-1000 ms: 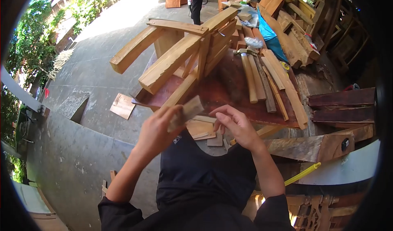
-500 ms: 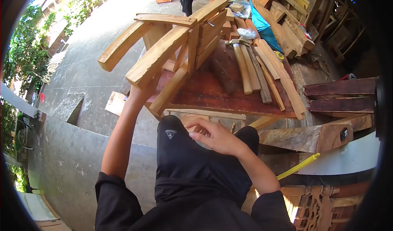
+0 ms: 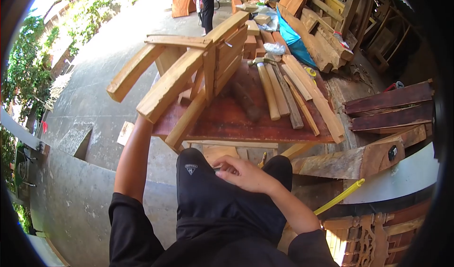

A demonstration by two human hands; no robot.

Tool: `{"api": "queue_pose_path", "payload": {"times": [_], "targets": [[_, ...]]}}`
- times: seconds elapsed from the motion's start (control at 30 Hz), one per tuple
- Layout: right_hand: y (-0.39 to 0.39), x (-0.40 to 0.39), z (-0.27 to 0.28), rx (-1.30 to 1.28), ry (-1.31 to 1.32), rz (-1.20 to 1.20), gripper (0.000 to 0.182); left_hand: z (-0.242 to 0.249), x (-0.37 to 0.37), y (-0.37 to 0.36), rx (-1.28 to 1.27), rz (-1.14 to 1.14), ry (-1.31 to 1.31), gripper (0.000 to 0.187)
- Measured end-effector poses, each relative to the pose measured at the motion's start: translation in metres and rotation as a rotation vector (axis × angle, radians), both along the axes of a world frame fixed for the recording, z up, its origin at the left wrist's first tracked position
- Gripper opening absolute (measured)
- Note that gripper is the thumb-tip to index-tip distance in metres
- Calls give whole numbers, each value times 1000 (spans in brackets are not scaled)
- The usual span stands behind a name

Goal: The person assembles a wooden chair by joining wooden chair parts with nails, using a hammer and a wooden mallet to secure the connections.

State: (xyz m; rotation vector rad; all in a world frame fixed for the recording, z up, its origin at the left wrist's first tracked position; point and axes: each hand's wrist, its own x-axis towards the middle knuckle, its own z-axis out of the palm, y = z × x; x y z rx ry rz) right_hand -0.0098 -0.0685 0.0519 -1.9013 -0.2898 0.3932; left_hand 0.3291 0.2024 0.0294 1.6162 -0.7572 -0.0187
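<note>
1. The wooden chair frame (image 3: 189, 73) lies tipped on its side over the left end of the red-brown surface (image 3: 231, 118), its thick pale beams jutting out past the left edge.
2. The left hand (image 3: 144, 120) reaches up under the lower end of the nearest beam and is mostly hidden behind it — I cannot tell how its fingers are set.
3. The right hand (image 3: 239, 172) rests on the person's black-trousered knee (image 3: 198, 182), fingers loosely curled with the tips pressed together; whether anything is pinched in them is too small to tell.
4. To the right of the frame a row of long wooden sticks (image 3: 279, 94) lies side by side on the surface.
5. Further right sit dark planks (image 3: 388, 108) — below them a yellow tape measure blade (image 3: 338, 197).
6. At the top, another person (image 3: 206, 6) stands on the concrete yard, well apart.
</note>
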Motion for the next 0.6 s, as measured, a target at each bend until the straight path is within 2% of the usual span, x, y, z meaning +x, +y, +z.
{"api": "queue_pose_path", "payload": {"times": [0.03,0.1,0.13,0.2,0.23,0.3,0.4,0.6], "targets": [[1,1,0,-1,9,14,40,0,1,0,-32,-17,24,70],[4,1,0,-7,-18,22,40,-3,1,0,141,50,-149,66],[4,1,0,-12,-33,26,40,8,-8,-5,336,127,-332,61],[5,-1,-2,-17,-32,35,40,22,-28,-11,310,129,-314,56],[5,-1,-6,-14,-26,39,40,22,-37,-11,93,46,-110,56],[5,1,-5,-41,-16,51,42,35,-31,-14,161,66,74,65],[5,-4,-3,-33,11,36,42,71,-78,-23,-301,-82,450,56],[6,-3,-9,-34,23,59,44,37,-38,-7,-325,-235,431,55]]}}
